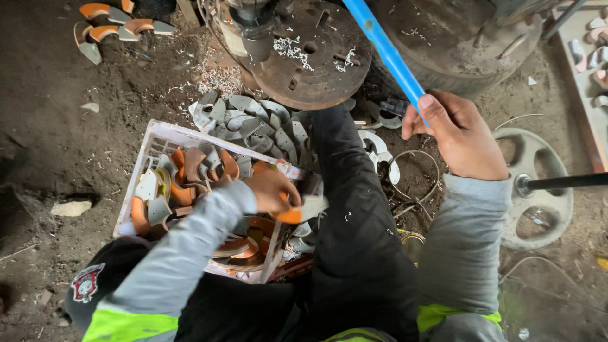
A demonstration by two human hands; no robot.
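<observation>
My left hand (271,192) reaches down into a white plastic crate (166,135) and is closed on a curved metal piece (303,211) with an orange end. The crate holds several curved metal pieces (185,170), grey steel with orange-coated ends. My right hand (457,133) is raised to the right and grips a blue lever handle (386,52) that slants up toward the machine. My dark trouser leg (351,215) lies between the two hands.
A rusty round drill-press table (316,60) with metal shavings stands above the crate. Loose grey curved pieces (253,120) are heaped on the dirt floor behind the crate. A grey handwheel (538,190) sits at right. More orange-tipped pieces (114,25) lie top left.
</observation>
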